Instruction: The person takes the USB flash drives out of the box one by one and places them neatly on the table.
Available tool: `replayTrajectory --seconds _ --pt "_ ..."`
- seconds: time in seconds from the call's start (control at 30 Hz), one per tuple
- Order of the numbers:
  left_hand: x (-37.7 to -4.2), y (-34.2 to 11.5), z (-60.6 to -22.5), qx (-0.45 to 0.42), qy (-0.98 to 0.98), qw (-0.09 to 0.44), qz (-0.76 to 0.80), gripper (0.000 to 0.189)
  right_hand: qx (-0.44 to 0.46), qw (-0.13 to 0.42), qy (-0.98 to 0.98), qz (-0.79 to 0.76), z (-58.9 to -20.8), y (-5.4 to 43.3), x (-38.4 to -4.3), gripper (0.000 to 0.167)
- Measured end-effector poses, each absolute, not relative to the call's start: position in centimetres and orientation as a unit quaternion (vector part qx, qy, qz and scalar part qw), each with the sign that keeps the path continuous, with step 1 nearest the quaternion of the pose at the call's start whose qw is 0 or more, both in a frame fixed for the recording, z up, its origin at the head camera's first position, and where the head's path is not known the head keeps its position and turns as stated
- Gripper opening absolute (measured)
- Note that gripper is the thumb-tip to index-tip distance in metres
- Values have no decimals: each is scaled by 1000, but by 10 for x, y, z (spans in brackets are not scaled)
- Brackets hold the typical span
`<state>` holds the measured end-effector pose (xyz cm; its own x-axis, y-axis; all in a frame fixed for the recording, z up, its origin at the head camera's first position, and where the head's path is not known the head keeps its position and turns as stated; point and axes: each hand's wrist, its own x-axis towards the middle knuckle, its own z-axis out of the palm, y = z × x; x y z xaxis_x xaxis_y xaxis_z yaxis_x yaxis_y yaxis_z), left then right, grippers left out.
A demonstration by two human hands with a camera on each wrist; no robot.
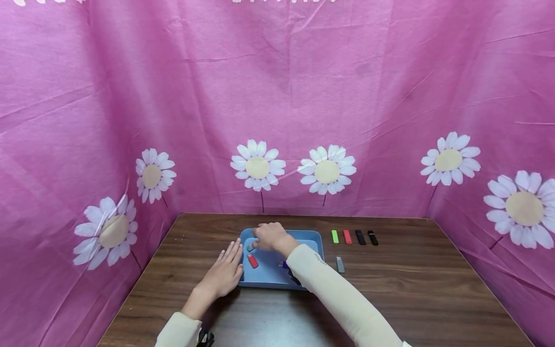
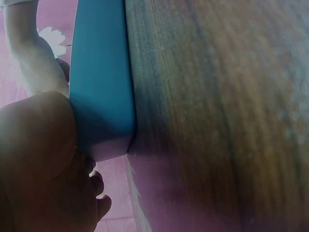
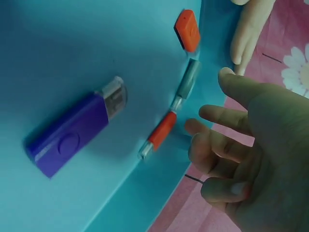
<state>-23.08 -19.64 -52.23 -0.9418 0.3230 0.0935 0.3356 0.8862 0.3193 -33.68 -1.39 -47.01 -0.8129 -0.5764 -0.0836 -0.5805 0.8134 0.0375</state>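
Note:
My left hand (image 1: pixel 224 270) lies with straight fingers against the left side of a blue tray (image 1: pixel 277 284). Above the tray's far left part, my right hand (image 1: pixel 270 236) has loosely bent fingers (image 3: pixel 219 145) and nothing visible in them. Beneath it, near the tray wall, are a red USB stick (image 3: pixel 188 30), a grey USB stick (image 3: pixel 188 79) and a second red USB stick (image 3: pixel 161 130), which the hand hides in the head view. A purple USB stick (image 3: pixel 70 135) lies on the tray floor, partly covered by my right arm in the head view.
Right of the tray, a green USB stick (image 1: pixel 335 236), a red one (image 1: pixel 347 236) and two black ones (image 1: pixel 360 237) form a row on the wooden table (image 1: pixel 399 289). A grey one (image 1: pixel 340 265) lies nearer. Pink flowered cloth (image 1: pixel 295 96) encloses the back and sides.

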Motion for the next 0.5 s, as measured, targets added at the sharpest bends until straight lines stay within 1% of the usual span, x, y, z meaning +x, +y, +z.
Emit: replayTrajectory --seconds 0.27,0.5 --pt "-229 -196 -520 -175 -966 14 -190 63 -304 71 949 41 -478 -18 -334 49" --pt "-230 -195 -521 -172 -967 17 -189 62 -347 60 935 35 -480 -16 -335 35"
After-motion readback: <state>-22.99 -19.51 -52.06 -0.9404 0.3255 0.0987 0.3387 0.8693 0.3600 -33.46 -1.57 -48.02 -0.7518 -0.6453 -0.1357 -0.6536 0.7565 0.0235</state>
